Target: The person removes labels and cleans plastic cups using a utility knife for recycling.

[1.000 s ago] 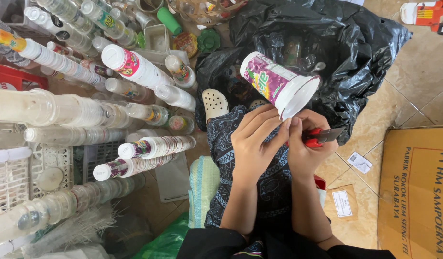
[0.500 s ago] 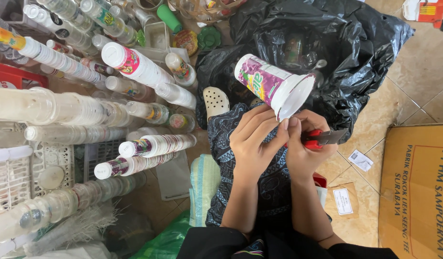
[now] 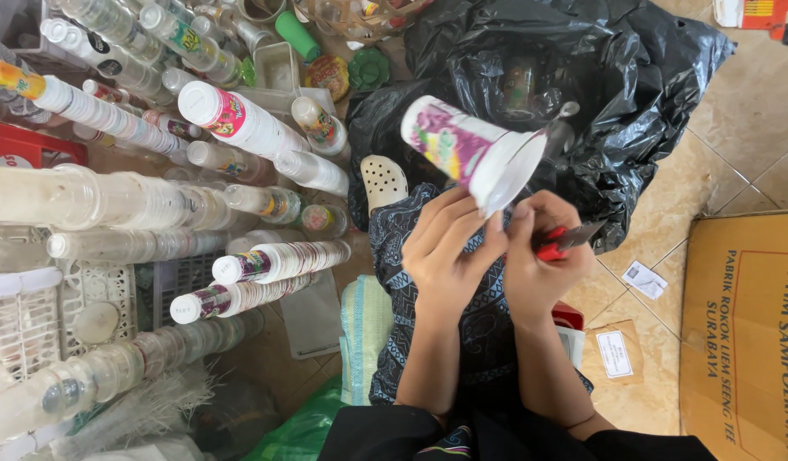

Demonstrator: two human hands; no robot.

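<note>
My left hand point(image 3: 449, 256) is curled around one cup point(image 3: 471, 149). My right hand point(image 3: 543, 256), at 3 o'clock, is closed on one red knife point(image 3: 569, 241).

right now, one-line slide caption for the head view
Left hand holds a printed plastic cup, right hand grips a red-handled cutter at its rim.

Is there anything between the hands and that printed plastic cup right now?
Nothing visible. The left hand grips the printed cup directly at its rim, and the right hand, holding a red-handled cutter, touches the same rim.
</note>
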